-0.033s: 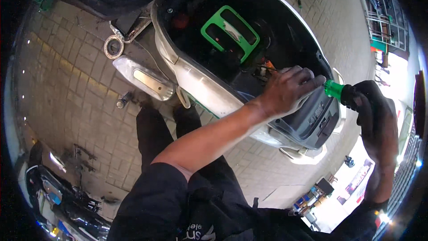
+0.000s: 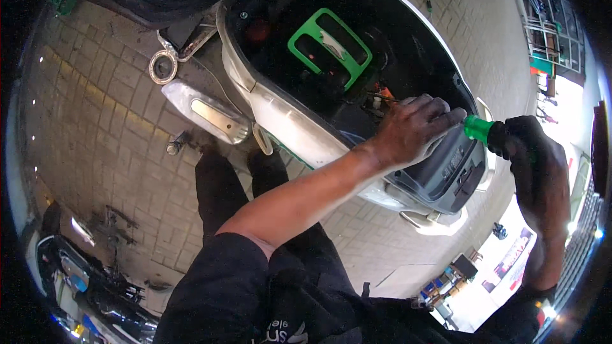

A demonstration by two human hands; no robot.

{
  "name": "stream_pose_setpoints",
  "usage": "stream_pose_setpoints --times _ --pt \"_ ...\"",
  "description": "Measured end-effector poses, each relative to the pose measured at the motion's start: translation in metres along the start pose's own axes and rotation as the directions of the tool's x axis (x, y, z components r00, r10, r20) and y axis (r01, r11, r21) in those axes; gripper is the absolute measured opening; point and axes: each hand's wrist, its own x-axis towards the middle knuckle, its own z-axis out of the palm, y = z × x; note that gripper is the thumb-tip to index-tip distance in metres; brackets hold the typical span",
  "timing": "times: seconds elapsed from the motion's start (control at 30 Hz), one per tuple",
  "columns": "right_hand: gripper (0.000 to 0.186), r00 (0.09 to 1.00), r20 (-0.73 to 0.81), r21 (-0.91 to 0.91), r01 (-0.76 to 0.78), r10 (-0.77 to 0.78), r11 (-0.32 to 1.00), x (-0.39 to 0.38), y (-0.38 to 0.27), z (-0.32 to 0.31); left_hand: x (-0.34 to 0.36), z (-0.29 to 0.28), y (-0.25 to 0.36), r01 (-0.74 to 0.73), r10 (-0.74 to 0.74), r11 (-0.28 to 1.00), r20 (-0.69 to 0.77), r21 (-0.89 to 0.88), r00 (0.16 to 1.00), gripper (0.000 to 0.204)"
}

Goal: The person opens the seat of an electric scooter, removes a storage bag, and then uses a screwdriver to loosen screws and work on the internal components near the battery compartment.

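Observation:
A screwdriver with a translucent green and black handle (image 2: pixel 478 129) points leftward into the open under-seat compartment of a white scooter (image 2: pixel 299 129). My right hand (image 2: pixel 532 146), dark in shadow, is closed round the black end of the handle. My left hand (image 2: pixel 417 126) is closed farther along, its fingers round the shaft, which they mostly hide. Beyond them, the thin tip reaches dark parts and a small orange piece (image 2: pixel 385 92) in the compartment. What the tip touches is too small to tell. A green frame-shaped part (image 2: pixel 347 62) lies inside, beyond my left hand.
On the brick paving (image 2: pixel 108 127) at left lie a silver cover panel (image 2: pixel 213 118) and a small cylindrical part (image 2: pixel 175 144). A metal ring bracket (image 2: pixel 163 67) juts beside the scooter. Another motorcycle (image 2: pixel 95 286) stands at lower left. A metal rack (image 2: pixel 554 32) is at far right.
The screwdriver handle looks slightly turned, and my right hand has shifted a little with it. My left hand stays in nearly the same place.

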Motion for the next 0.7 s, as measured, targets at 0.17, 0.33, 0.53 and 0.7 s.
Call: stream_pose_setpoints --times 0.17,0.33,0.53,0.7 --pt "0.028 0.858 -0.07 -0.396 0.445 -0.509 0.803 -0.009 -0.001 -0.006 0.006 0.006 0.0 -0.004 0.004 1.0 -0.007 -0.03 1.0 0.045" --pt "0.035 0.995 -0.098 -0.143 0.001 -0.015 0.99 -0.007 0.015 0.001 0.0 0.004 0.0 -0.033 0.03 0.998 0.057 0.062 0.998 0.044" --pt "0.044 0.933 -0.221 -0.273 0.219 -0.283 0.937 -0.013 0.007 0.002 -0.004 0.005 0.002 -0.012 0.011 0.993 0.003 0.118 1.0 0.042" --pt "0.038 0.983 0.089 0.038 -0.167 0.163 0.985 -0.012 0.02 -0.002 -0.004 0.007 0.006 0.005 -0.006 0.997 0.011 0.076 1.0 0.042"
